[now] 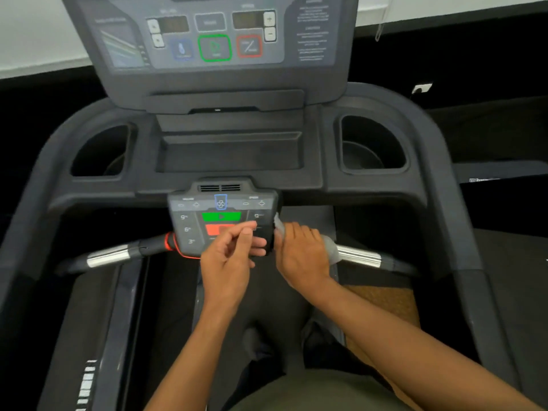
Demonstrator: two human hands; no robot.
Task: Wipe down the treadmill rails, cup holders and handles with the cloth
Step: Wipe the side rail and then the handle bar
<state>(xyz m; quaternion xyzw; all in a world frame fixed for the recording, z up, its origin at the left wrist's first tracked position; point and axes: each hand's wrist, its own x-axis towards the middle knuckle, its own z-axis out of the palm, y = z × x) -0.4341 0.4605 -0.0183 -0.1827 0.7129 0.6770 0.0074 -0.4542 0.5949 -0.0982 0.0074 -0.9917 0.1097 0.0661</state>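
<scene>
I look down on a dark grey treadmill console. My right hand (302, 250) is wrapped around the inner end of the right chrome handle (360, 257), with a grey cloth (331, 249) pressed under it; cloth ends show at the wrist side and by the small control pad (222, 221). My left hand (229, 256) hovers over the pad's lower right corner, fingers loosely curled and holding nothing. The left chrome handle (109, 256) is bare. Two deep cup holders sit at the left (102, 152) and the right (372, 143) of the console.
An upright display panel (213, 40) with green and red buttons rises at the back. A shallow tray (231, 152) lies between the cup holders. A red safety-key cord (172, 243) hangs at the pad's left. Curved side rails (444, 173) frame the console; the belt runs below.
</scene>
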